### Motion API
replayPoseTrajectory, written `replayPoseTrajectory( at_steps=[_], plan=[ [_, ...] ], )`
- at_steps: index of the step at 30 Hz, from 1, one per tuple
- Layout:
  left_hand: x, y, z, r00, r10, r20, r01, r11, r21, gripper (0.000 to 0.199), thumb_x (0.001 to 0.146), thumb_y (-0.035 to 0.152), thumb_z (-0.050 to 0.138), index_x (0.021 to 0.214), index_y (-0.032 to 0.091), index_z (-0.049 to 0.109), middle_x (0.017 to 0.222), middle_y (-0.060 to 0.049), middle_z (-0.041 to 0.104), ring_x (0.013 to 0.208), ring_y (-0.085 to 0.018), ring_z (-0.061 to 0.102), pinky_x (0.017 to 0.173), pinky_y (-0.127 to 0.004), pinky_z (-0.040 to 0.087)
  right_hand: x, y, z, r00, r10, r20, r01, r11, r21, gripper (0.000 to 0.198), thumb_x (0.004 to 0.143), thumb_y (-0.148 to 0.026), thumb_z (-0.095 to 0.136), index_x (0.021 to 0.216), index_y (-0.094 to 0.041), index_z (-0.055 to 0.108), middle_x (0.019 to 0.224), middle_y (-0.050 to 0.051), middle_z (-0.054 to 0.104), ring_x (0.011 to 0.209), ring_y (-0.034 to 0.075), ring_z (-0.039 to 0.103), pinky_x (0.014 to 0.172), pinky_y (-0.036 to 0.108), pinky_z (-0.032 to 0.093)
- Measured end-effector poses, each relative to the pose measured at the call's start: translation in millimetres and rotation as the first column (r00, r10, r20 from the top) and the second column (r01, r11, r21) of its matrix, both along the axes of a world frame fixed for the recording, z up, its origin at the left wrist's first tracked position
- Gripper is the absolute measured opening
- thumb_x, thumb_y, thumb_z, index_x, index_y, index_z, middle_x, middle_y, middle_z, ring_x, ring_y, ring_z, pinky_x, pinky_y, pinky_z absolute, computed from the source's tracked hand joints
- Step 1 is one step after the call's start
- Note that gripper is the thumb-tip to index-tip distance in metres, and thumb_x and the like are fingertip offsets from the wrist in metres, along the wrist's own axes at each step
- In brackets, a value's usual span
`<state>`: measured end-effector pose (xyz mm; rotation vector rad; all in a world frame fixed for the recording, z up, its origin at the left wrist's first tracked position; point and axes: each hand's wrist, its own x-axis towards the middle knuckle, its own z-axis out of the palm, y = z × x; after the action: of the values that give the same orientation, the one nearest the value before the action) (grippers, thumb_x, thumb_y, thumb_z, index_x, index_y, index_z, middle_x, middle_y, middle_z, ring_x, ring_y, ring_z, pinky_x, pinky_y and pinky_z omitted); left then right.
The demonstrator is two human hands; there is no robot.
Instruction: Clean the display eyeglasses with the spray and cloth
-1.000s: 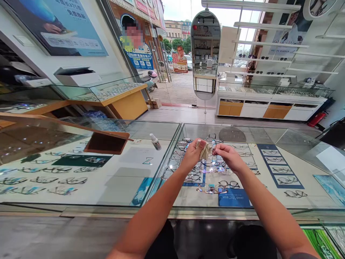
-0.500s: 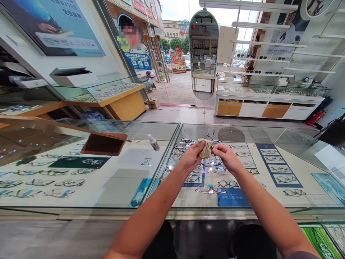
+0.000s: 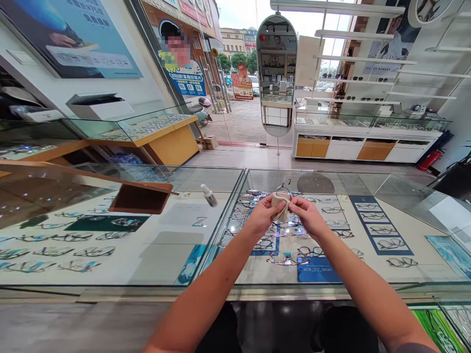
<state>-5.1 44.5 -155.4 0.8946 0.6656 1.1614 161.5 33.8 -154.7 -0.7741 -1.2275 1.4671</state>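
I have both hands raised over the glass counter (image 3: 331,274), close together near its middle. My left hand (image 3: 262,216) has its fingers (image 3: 273,205) clenched on a beige cloth (image 3: 281,205), thumb on top, and the cloth is bunched between the 2 hands. My right hand (image 3: 308,215) pinches the cloth's other side, its fingers (image 3: 294,206) closed on the fabric. A thin dark pair of glasses (image 3: 283,188) pokes out above the cloth, wrapped in it lower down; I cannot tell which hand carries the frame itself. The cloth and glasses hang in the air above the counter, not touching the glass. Under the glass below my hands lie rows of frames (image 3: 290,257) on white and blue display pads. To the left, on the neighbouring glass top, a small white spray bottle (image 3: 209,195) lies tilted, well apart from my left hand, and further left sits a brown tray (image 3: 140,198). Across the floor an oval mirror (image 3: 276,73) stands by the entrance, with a white and orange cabinet (image 3: 368,147) to its right and wall shelves (image 3: 368,61) above it.
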Motion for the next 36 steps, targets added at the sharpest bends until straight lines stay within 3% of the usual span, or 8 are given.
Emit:
replayPoseTrajectory(
  at_steps=[6,14,22,31,36],
  plan=[
    [1.5,-5.1,3.8,0.996,0.066,-0.052,-0.069,0.996,-0.058,0.059,0.043,0.047,0.108,0.085,0.015,0.083,0.081,-0.004,0.079,0.073,-0.014,0.067,0.068,-0.025,0.054,2.0,0.2,-0.5,0.999,-0.013,0.033,0.013,1.000,-0.015,0.052,0.064,-0.066,0.094,0.075,-0.023,0.068,0.076,-0.002,0.058,0.078,0.017,0.049,0.081,0.032,0.041],
    [-1.3,2.3,-0.1,0.976,0.216,0.007,-0.216,0.976,0.009,0.060,0.047,0.041,0.108,0.096,0.018,0.082,0.087,-0.003,0.081,0.075,-0.016,0.072,0.071,-0.027,0.056,3.6,-0.1,0.0,0.999,-0.010,0.049,0.009,1.000,0.017,0.050,0.069,-0.066,0.092,0.078,-0.023,0.068,0.079,-0.001,0.064,0.081,0.018,0.054,0.085,0.034,0.044],
    [-1.0,0.3,-2.9,0.999,0.027,0.017,-0.028,0.999,0.043,0.053,0.058,0.037,0.105,0.101,0.015,0.082,0.095,-0.006,0.082,0.080,-0.016,0.073,0.074,-0.026,0.056,2.0,-1.6,0.0,0.999,-0.007,0.035,0.006,1.000,0.019,0.052,0.069,-0.065,0.092,0.071,-0.022,0.063,0.076,-0.002,0.056,0.076,0.017,0.047,0.078,0.032,0.040],
    [1.1,-1.4,3.2,0.991,0.111,0.069,-0.110,0.994,-0.018,0.056,0.048,0.038,0.108,0.092,0.015,0.082,0.088,-0.005,0.082,0.074,-0.017,0.073,0.066,-0.026,0.058,-4.8,-6.6,-0.5,0.988,0.144,0.058,-0.146,0.989,0.022,0.055,0.070,-0.067,0.092,0.071,-0.021,0.062,0.074,-0.002,0.056,0.075,0.016,0.046,0.077,0.031,0.038],
    [-0.4,2.0,5.9,0.986,0.089,0.141,-0.088,0.996,-0.013,0.059,0.048,0.043,0.109,0.090,0.014,0.080,0.081,-0.003,0.080,0.071,-0.014,0.074,0.066,-0.021,0.057,-2.7,-7.6,3.6,0.983,0.150,0.107,-0.156,0.986,0.056,0.056,0.071,-0.069,0.090,0.072,-0.022,0.060,0.073,-0.003,0.051,0.072,0.016,0.042,0.073,0.031,0.035]
  ],
)
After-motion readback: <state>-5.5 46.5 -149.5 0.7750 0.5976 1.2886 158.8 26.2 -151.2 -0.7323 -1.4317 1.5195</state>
